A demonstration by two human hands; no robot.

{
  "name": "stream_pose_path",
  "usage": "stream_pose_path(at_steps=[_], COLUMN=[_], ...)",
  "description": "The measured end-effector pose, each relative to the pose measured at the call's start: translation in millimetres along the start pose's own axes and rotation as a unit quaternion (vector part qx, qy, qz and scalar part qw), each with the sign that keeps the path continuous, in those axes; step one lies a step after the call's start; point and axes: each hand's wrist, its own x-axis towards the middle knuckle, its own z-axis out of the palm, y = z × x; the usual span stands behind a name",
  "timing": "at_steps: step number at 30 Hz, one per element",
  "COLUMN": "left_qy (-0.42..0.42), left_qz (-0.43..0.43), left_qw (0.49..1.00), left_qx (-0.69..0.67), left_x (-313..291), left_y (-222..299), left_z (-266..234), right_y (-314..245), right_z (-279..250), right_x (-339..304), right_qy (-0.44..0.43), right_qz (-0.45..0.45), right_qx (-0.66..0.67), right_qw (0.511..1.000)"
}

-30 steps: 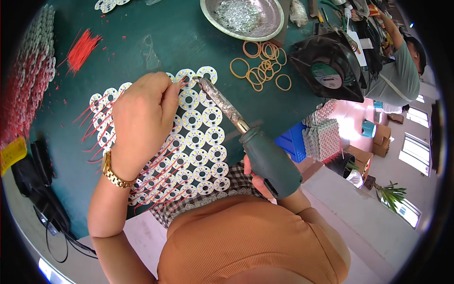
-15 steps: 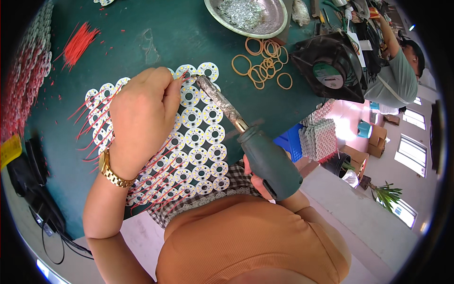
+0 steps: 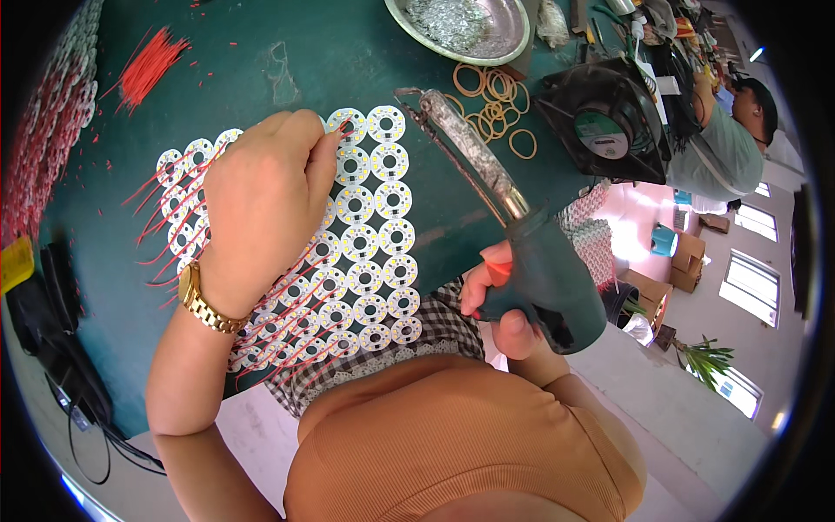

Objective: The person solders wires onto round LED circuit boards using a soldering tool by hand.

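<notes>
Green worktable [image 3: 261, 78] fills most of the view, edge running diag. toward the person's lap. On it, centre, lies a panel of round white LED boards [image 3: 374, 252], rows touching, thin red wires [image 3: 287, 322] trailing off the lower-left rows. Top centre: a round metal dish [image 3: 513, 39] w/ silvery bits inside. Right of that, a black box fan [image 3: 600, 122] at the table's far edge; a co-worker in a green shirt [image 3: 722, 148] sits beyond it. Left rim: stacks of more boards w/ red leads [image 3: 43, 148].

The left hand [image 3: 261, 209] rests on the panel's upper-left part, knuckles up, fingers curled narrow, thumb and forefinger pinched at a board in the top row; what's pinched is too small to tell, prob. a wire end. Gold watch [image 3: 204, 300] on that wrist.

The right hand [image 3: 504, 304] is wrapped tight on the dark green grip of a soldering gun [image 3: 539, 278], just off the table edge; its long metal barrel slants up-left, tip [image 3: 409, 91] above the table, apart from the panel's top-right board.

Smaller: loose rubber bands [image 3: 496, 96] betw. dish and fan; a bundle of cut red wires [image 3: 148, 65] top left.
</notes>
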Motion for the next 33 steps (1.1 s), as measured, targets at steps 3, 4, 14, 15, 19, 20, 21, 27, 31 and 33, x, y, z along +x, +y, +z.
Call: stream_pose_path(at_steps=[3, 4, 14, 15, 19, 20, 21, 27, 31, 33], left_qy=[-0.015, -0.023, -0.022, -0.016, -0.018, -0.018, -0.019, -0.04, -0.044, -0.045], left_qz=[-0.025, -0.051, -0.052, -0.047, -0.044, -0.044, -0.034, -0.037, -0.039, -0.037], left_qw=[1.0, 0.998, 0.998, 0.999, 0.999, 0.999, 0.999, 0.998, 0.998, 0.998], left_qx=[0.007, 0.015, 0.001, -0.004, -0.026, -0.026, -0.021, 0.014, 0.026, 0.029], left_x=[-2.2, -2.7, -2.8, -2.7, -2.6, -2.4, -2.2, 0.6, 0.8, 0.8], left_y=[0.1, -0.1, -3.9, -4.5, -5.7, -5.6, -5.5, -2.0, -1.2, -1.4], left_z=[-5.5, -7.2, -6.6, -5.8, -6.6, -6.6, -6.8, -8.2, -8.3, -8.1], right_y=[-4.8, -6.9, -6.3, -6.6, 0.3, 0.7, 0.5, 17.0, 23.4, 21.4], right_z=[9.5, 11.7, 11.8, 11.8, 5.1, 5.9, 6.4, -0.9, -4.0, -4.0], right_x=[7.5, 9.8, 13.3, 14.8, 16.0, 17.7, 19.0, 8.8, 5.8, 9.6], right_qy=[0.014, 0.014, -0.019, -0.024, -0.058, -0.053, -0.048, -0.049, -0.048, -0.055], right_qz=[0.008, 0.007, 0.057, 0.06, 0.054, 0.045, 0.036, 0.005, -0.014, -0.03], right_qx=[0.062, 0.062, 0.032, 0.047, 0.044, 0.034, 0.024, 0.023, 0.024, -0.003], right_qw=[0.998, 0.998, 0.998, 0.997, 0.996, 0.997, 0.998, 0.999, 0.998, 0.998])
